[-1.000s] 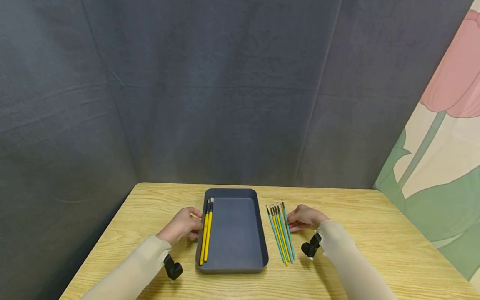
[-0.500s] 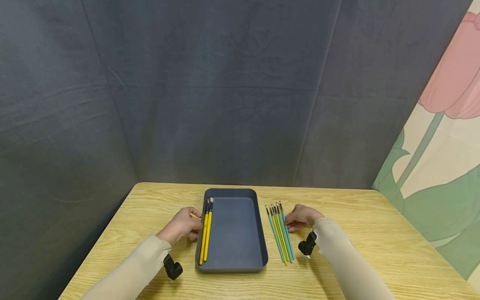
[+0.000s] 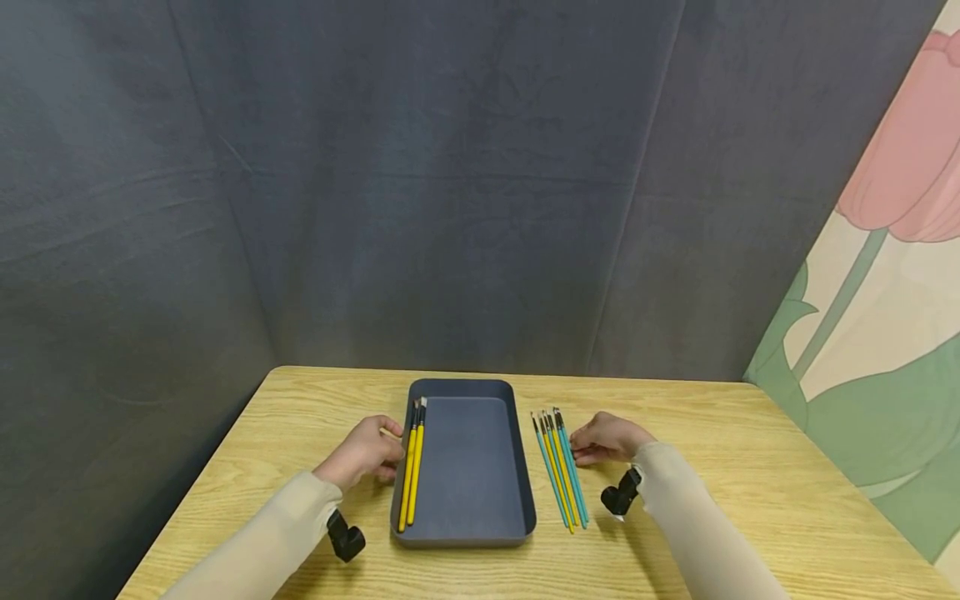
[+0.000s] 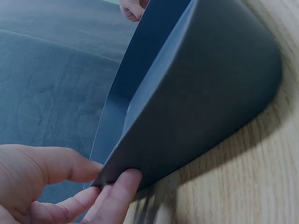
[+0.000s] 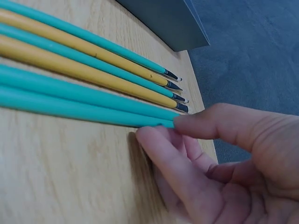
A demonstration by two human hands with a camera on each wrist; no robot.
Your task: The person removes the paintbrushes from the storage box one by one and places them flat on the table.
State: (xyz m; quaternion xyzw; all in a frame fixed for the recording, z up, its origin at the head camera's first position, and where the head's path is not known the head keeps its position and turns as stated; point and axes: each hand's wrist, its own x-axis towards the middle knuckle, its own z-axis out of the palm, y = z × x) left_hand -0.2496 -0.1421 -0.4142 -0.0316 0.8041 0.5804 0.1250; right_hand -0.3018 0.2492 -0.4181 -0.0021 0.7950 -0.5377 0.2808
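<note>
A dark grey rectangular tray [image 3: 472,467] lies on the table, with two yellow paintbrushes [image 3: 416,473] side by side along its left wall. My left hand [image 3: 367,450] pinches the tray's left rim, thumb on the edge and fingers against the outer wall [image 4: 201,93]. To the right of the tray is a row of teal and yellow paintbrushes [image 3: 558,467], bristles pointing away from me. My right hand [image 3: 609,437] pinches the outermost teal paintbrush [image 5: 70,107] near its bristle end; the fingers cover its tip. That brush lies right against the neighbouring teal one.
The wood-grain table [image 3: 712,492] reaches back to a dark grey curtain [image 3: 450,208]. A panel with a pink tulip print [image 3: 892,192] stands at the right. A small black camera [image 3: 621,492] sits on the right wrist, another [image 3: 345,535] on the left.
The outermost teal paintbrush has shifted left and slightly nearer to me, closing up against its neighbour. My right hand moved left with it. The left hand and tray stayed put.
</note>
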